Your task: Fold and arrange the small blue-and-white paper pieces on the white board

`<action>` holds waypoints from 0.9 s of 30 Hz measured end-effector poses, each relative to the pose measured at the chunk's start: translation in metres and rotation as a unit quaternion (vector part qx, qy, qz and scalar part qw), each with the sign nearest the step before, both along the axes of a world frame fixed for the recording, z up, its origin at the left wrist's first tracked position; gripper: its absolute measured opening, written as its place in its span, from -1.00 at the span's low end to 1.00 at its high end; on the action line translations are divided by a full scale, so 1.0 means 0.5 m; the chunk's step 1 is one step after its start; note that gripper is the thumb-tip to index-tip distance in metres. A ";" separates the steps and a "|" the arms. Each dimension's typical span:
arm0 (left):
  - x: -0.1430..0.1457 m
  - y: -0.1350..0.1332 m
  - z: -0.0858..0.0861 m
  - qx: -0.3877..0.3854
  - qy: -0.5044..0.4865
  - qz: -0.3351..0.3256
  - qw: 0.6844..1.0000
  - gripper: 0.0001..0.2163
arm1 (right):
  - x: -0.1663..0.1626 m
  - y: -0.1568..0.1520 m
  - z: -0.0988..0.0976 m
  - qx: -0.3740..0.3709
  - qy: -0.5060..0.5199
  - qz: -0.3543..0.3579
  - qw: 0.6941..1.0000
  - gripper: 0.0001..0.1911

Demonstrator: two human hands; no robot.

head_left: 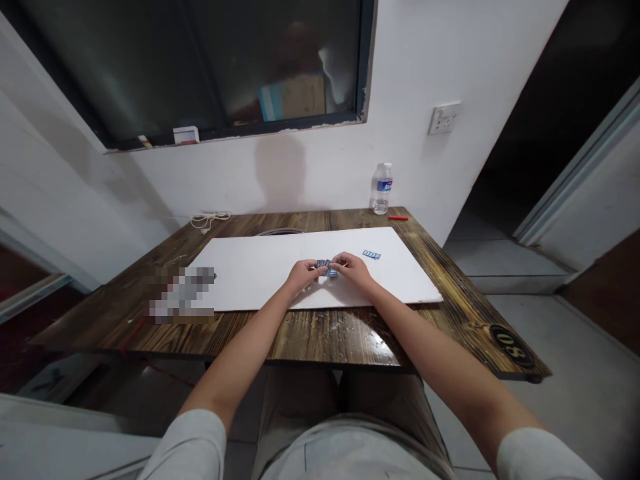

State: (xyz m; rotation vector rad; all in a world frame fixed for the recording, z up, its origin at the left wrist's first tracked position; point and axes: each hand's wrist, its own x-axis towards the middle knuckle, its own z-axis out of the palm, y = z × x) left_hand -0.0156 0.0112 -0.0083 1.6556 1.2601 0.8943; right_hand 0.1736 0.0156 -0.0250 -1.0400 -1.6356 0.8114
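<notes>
Over the middle of a white board (260,267), my two hands meet around a small blue-and-white patterned piece (327,267). My left hand (301,273) pinches its left side between thumb and fingers. On the other side, the thumb and fingers of my right hand (354,268) close on it too. The fingers cover part of the piece, and I cannot make out whether it is one item or a few together. Flat on the board, right of my right hand, lies a similar blue-and-white piece (371,254) with pale block shapes.
The board rests on a dark wooden table (300,333). At the back right stand a water bottle (383,189) and a red stick-like item (399,218). A white cable (210,218) lies at the back left. A blurred patch hides something on the board's left end. Wall and window rise behind.
</notes>
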 end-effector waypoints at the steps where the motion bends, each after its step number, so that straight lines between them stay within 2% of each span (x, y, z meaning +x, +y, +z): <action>1: 0.000 0.001 0.000 -0.004 -0.008 -0.001 1.000 -0.60 | 0.002 0.003 -0.002 -0.006 0.009 -0.002 1.000 -0.68; 5: -0.003 0.009 -0.001 0.016 -0.022 0.017 0.999 -0.60 | 0.008 0.016 -0.008 -0.018 0.044 -0.002 0.999 -0.69; 8: -0.004 0.013 0.001 0.040 -0.032 0.029 0.998 -0.61 | 0.015 0.022 -0.007 -0.015 0.027 -0.017 0.999 -0.75; 10: -0.004 0.013 0.002 0.047 -0.041 0.042 0.997 -0.61 | 0.021 0.020 -0.003 0.004 -0.032 -0.038 0.999 -0.79; 12: -0.003 0.013 0.003 0.051 -0.043 0.060 0.996 -0.61 | 0.025 0.012 0.001 0.042 -0.136 -0.054 0.988 -0.82; 15: -0.003 0.014 0.002 0.053 -0.043 0.076 0.995 -0.61 | 0.026 -0.004 0.004 0.100 -0.301 -0.075 0.945 -0.83; 17: -0.003 0.014 0.002 0.050 -0.043 0.079 0.995 -0.61 | 0.024 -0.012 0.002 0.114 -0.350 -0.090 0.926 -0.85; 19: -0.002 0.013 0.004 0.048 -0.041 0.083 0.995 -0.62 | 0.023 -0.013 0.000 0.106 -0.341 -0.100 0.929 -0.78; 22: 0.000 0.009 0.007 0.046 -0.035 0.086 0.995 -0.63 | 0.025 -0.005 0.000 0.086 -0.268 -0.099 0.955 -0.63; 27: 0.000 0.008 0.004 0.036 -0.005 0.070 0.997 -0.62 | 0.019 0.005 0.004 0.099 -0.143 -0.027 0.984 -0.79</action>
